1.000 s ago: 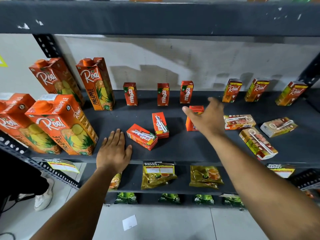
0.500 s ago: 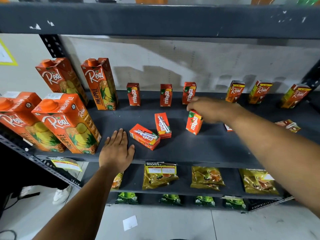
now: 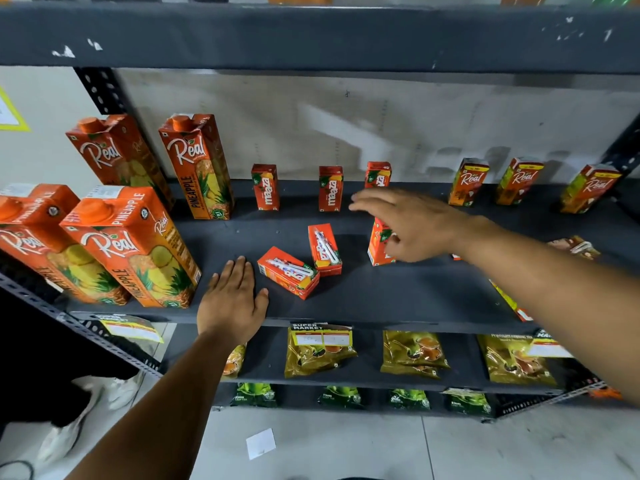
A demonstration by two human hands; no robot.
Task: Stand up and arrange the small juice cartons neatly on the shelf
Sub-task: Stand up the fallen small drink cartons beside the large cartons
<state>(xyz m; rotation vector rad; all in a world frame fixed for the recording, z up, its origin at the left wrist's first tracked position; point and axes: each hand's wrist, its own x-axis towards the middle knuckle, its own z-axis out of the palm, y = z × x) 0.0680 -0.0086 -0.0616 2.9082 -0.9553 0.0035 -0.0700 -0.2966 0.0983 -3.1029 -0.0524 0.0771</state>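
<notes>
On the dark shelf (image 3: 398, 296), three small red Maaza cartons stand at the back (image 3: 265, 187) (image 3: 330, 188) (image 3: 377, 174). Two more Maaza cartons lie flat near the front (image 3: 289, 271) (image 3: 325, 249). Another Maaza carton (image 3: 379, 245) stands upright mid-shelf, partly hidden behind my right hand (image 3: 412, 225), whose fingers are spread and point left; only the thumb is near it. My left hand (image 3: 232, 301) rests flat on the shelf's front edge, beside the nearest fallen carton. Three small Real cartons (image 3: 468, 181) (image 3: 518, 181) (image 3: 590, 188) stand at the back right. Fallen ones (image 3: 576, 245) lie behind my right arm.
Tall Real pineapple cartons (image 3: 131, 244) (image 3: 197, 164) fill the shelf's left end. The upper shelf board (image 3: 311, 36) hangs low overhead. Tea packets (image 3: 318, 351) lie on the lower shelves. A person's shoes (image 3: 62, 438) stand on the floor at the lower left.
My right hand grasped a fallen Maaza carton, stood it upright mid-shelf, then opened and let it go. My left hand stayed on the shelf edge.
</notes>
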